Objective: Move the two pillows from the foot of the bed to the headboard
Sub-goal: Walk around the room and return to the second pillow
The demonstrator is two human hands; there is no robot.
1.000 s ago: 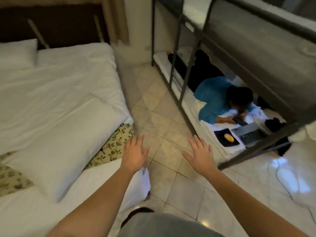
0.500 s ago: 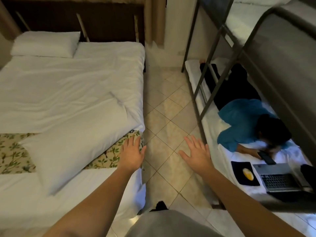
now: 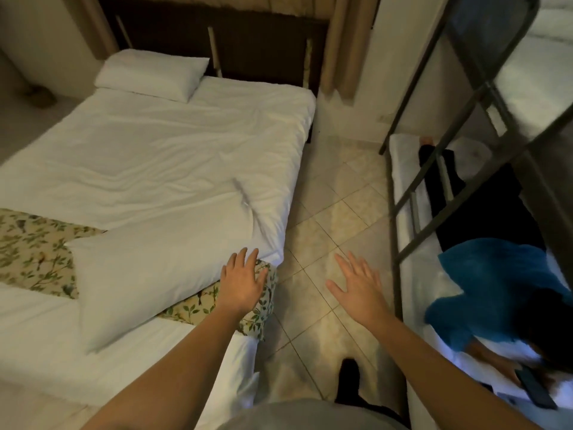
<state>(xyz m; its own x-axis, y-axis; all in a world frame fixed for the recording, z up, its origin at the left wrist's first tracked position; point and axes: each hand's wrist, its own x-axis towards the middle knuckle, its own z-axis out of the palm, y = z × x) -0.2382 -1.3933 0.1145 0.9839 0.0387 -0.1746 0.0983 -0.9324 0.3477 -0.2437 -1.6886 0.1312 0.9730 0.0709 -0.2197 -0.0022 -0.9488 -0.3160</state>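
Lower centre: my left hand (image 3: 243, 283), fingers straight and spread, holding nothing, over the right end of the long white fabric pillow (image 3: 148, 274) lying across the floral bed runner (image 3: 31, 252); contact unclear. My right hand (image 3: 361, 288) is spread the same way, empty, above the beige tiled floor (image 3: 325, 218). Upper left: a second white pillow (image 3: 152, 74) against the dark wooden headboard (image 3: 257, 41).

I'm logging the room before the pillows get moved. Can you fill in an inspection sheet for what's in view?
Surface: bed, white sheet wrinkled, floral runner across the foot.
Job's things: near pillow lies on the runner; far pillow sits by the headboard.
Clutter: nothing seen.
Hands: left hand open over the near pillow's corner, contact unclear; right hand open above the floor.
Cables: nothing seen.
Surroundings: bunk bed, a person lying on it, phone by their hand.
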